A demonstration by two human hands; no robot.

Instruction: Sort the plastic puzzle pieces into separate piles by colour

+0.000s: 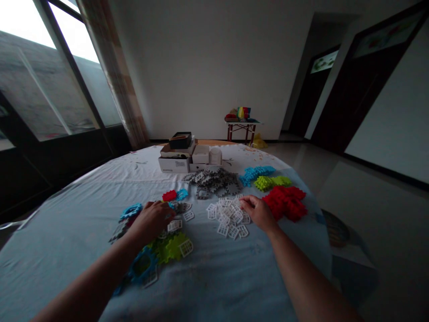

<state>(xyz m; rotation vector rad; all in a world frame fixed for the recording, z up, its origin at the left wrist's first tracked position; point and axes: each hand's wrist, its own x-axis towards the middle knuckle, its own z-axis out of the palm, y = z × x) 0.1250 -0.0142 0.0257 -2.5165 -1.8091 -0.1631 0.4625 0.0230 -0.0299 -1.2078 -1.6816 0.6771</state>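
Observation:
My left hand (154, 217) is over a mixed group of plastic pieces on the left, its fingers reaching down and slightly apart. Around it lie blue ring-shaped pieces (143, 264), green interlocking tiles (172, 247), grey pieces (181, 207), a red tile (169, 195) and a few white window-shaped pieces (186, 247). At the right edge of a pile of white lattice window pieces (228, 214), my right hand (257, 210) has thumb and fingers pinched together at a white window piece. Dim light blurs the fingertips.
Behind the white pile lies a heap of grey tiles (217, 181). Blue tiles (256, 173), green tiles (264, 182) and red tiles (284, 203) sit toward the table's right edge. White boxes (174, 165) and a black box (180, 141) stand at the back of the cloth-covered table (214, 286).

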